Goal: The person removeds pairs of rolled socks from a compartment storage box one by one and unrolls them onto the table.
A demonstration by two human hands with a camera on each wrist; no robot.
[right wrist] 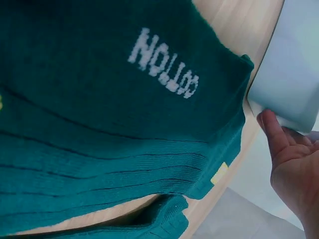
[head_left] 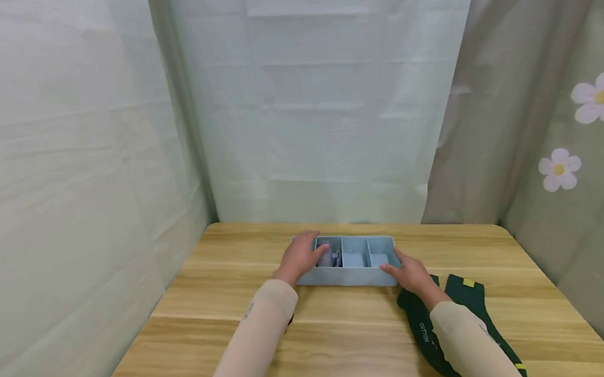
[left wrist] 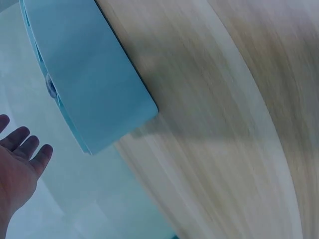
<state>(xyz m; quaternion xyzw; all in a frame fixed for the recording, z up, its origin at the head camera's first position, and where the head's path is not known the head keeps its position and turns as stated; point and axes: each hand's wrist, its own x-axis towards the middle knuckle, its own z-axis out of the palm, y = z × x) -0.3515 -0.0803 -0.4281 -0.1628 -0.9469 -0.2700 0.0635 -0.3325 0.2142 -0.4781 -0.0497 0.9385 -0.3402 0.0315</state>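
Wood-grain desk point(head_left: 348, 329) w/ pale curtains behind, flower-print cloth at right. Light blue divided box point(head_left: 346, 261) sits near desk's far edge, three compartments; small items in the left one, too small to ID. Left hand point(head_left: 303, 255) rests on box's left end, fingers relaxed, nothing gripped. Right hand point(head_left: 409, 273) touches box's right front corner, fingers straight. Dark green socks point(head_left: 456, 319) lie flat just beside right wrist, "COTTON" lettering visible.

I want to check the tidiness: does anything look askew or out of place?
Nothing is spilled or damaged. The dark green socks lie loose on the wooden table, outside the light blue plastic divided box.
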